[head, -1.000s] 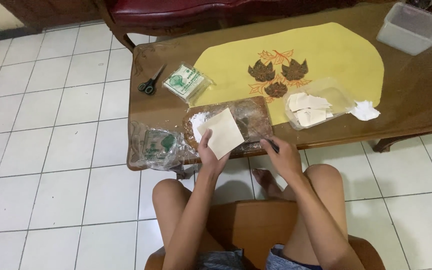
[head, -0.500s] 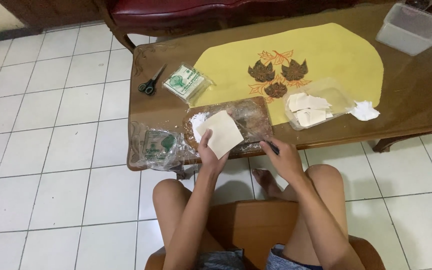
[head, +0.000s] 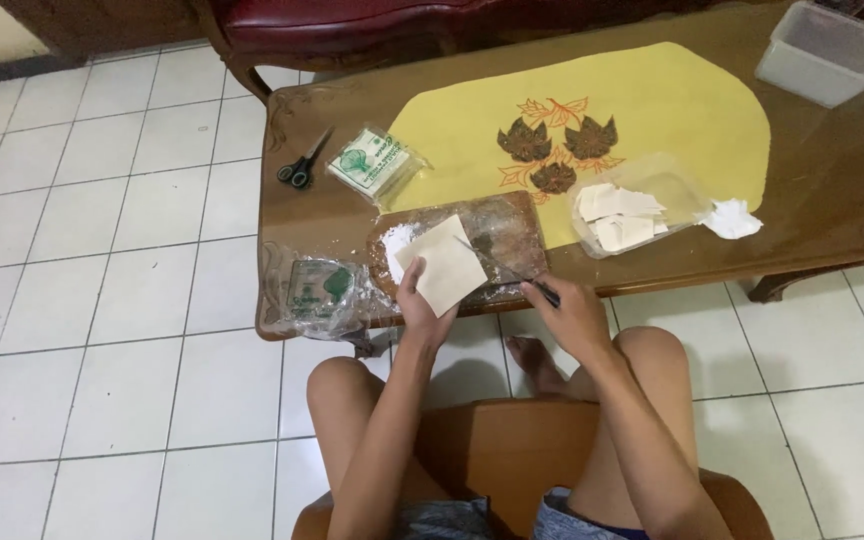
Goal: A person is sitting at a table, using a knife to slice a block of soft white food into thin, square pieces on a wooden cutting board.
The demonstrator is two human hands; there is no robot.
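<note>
Hands at table edge (head: 592, 290), left hand (head: 422, 315) holding wrapper (head: 447, 268)

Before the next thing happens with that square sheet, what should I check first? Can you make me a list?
1. Left hand holds the pale square sheet by its near edge: ok.
2. Right hand grips a thin dark-handled tool pointing at the sheet: ok.
3. Wooden board lies flat on the table: ok.
4. What is on the tool's tip: cannot tell.
5. Clear tray of more sheets stands close on the right: ok.
6. Scissors lie away from both hands: ok.
</note>
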